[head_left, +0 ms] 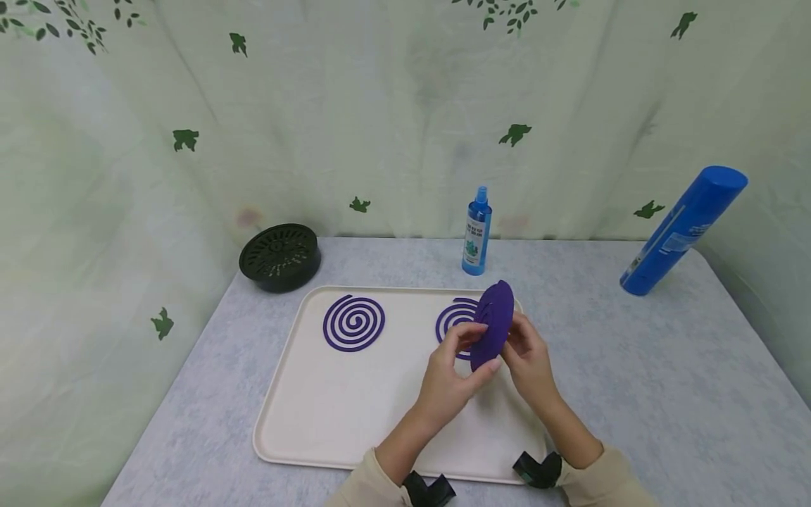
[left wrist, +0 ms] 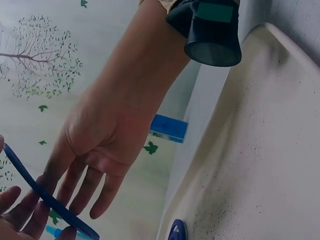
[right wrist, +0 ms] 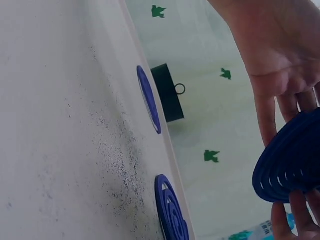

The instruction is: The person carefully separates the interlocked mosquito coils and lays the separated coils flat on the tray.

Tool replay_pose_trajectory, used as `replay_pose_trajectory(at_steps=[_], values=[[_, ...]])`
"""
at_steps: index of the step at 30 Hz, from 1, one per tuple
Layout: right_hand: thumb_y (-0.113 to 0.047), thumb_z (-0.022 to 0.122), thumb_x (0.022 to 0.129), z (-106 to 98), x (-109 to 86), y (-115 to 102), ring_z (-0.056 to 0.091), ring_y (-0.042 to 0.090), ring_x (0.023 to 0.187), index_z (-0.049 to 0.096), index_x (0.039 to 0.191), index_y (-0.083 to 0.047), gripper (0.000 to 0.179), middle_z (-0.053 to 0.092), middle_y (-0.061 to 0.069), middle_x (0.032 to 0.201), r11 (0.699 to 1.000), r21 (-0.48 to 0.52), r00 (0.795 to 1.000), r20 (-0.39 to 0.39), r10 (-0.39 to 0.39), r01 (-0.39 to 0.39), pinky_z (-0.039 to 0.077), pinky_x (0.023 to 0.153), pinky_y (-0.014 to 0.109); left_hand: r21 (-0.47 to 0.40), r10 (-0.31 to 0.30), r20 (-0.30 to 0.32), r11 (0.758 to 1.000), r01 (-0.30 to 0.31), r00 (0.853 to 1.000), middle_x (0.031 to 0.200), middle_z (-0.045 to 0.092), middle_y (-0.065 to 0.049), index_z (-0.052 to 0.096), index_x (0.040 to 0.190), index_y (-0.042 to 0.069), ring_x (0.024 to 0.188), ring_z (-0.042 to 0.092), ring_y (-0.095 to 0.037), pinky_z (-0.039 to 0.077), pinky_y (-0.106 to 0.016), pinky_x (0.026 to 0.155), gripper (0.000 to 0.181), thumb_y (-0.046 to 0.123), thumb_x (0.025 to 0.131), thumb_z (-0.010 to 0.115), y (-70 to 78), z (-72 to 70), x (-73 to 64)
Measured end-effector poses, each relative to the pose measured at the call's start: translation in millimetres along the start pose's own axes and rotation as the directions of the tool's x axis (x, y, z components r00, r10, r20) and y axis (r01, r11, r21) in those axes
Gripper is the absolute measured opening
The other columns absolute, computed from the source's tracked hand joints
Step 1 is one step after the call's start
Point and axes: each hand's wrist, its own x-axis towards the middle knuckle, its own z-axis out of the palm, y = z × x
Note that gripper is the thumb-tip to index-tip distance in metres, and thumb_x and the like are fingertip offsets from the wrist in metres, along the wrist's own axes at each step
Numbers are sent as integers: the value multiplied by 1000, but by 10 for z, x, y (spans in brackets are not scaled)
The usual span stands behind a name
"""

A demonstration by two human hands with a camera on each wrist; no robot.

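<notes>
A purple mosquito coil [head_left: 494,324], a tightly wound disc, is held up on edge above the tray [head_left: 342,422]. My left hand [head_left: 446,384] grips it from the near left, thumb at its lower rim. At its right side my right hand [head_left: 531,366] holds the rim with its fingertips, partly hidden behind the disc. One loosely wound purple spiral [head_left: 353,323] lies flat at the tray's back left. Another purple spiral [head_left: 448,325] lies at the back right, partly covered by the left hand and the held coil. In the right wrist view the held coil [right wrist: 285,155] shows close-set rings.
Behind the tray's left corner leans a round black slotted holder [head_left: 281,258]. A blue spray bottle [head_left: 476,232] stands behind the tray, and a tall blue can [head_left: 681,232] stands at the right. A leaf-printed curtain [head_left: 393,127] hangs behind the table.
</notes>
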Motion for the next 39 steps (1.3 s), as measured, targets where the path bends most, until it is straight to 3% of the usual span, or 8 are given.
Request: replay_pose_trajectory(at_steps=[5, 10, 18, 25, 30, 33, 39], values=[[15, 48, 85, 25, 16, 4, 52, 16, 102, 44, 118, 12, 34, 53, 6, 113, 999, 38, 999, 36, 3, -4, 46, 87, 25, -186, -76, 27, 979, 80, 997, 113, 49, -22, 43, 116, -9, 105, 48, -32, 44, -39, 91, 32, -3, 87, 54, 167, -74, 56], [15, 48, 84, 68, 39, 15, 50, 18, 105, 46, 119, 11, 35, 51, 8, 116, 999, 44, 998, 59, -11, 9, 46, 87, 26, -302, -148, 28, 941, 150, 989, 114, 45, -22, 44, 116, -12, 106, 47, -27, 43, -34, 92, 31, -3, 88, 53, 198, -109, 86], [12, 47, 87, 114, 35, 18, 49, 17, 107, 46, 120, 11, 33, 51, 8, 117, 999, 35, 998, 64, 21, -23, 45, 89, 26, -324, -158, 21, 933, 156, 987, 113, 42, -23, 47, 112, -13, 103, 46, -20, 44, -32, 91, 28, -3, 87, 54, 145, -134, 104], [12, 46, 88, 126, 29, 12, 49, 16, 106, 47, 119, 9, 32, 50, 10, 117, 1000, 17, 999, 45, 12, -13, 44, 89, 24, -304, -210, 35, 929, 211, 977, 115, 44, -15, 53, 110, -10, 102, 45, -19, 46, -28, 88, 23, 2, 90, 52, -65, -120, 79], [8, 46, 89, 139, -2, 15, 48, 17, 108, 46, 120, 9, 31, 49, 10, 118, 1000, -15, 1000, 27, 15, -15, 43, 91, 26, -333, -191, 43, 922, 195, 981, 116, 43, -14, 54, 112, -7, 103, 46, -20, 43, -31, 92, 26, 4, 89, 56, -119, -104, 61], [9, 47, 88, 164, -16, 3, 48, 19, 109, 47, 120, 8, 32, 48, 13, 118, 999, -43, 1000, 14, 13, -13, 43, 91, 27, -331, -174, 25, 928, 173, 984, 114, 44, -16, 54, 110, -9, 101, 47, -20, 43, -31, 92, 24, -1, 87, 56, -112, -104, 68], [17, 44, 86, 220, 9, -152, 48, 13, 106, 45, 118, 13, 32, 46, 22, 116, 996, -89, 1000, 24, -10, 13, 44, 89, 22, -302, -147, 10, 942, 143, 989, 110, 45, -21, 53, 105, -15, 98, 46, -23, 44, -32, 91, 21, -11, 84, 53, 86, -143, 89]])
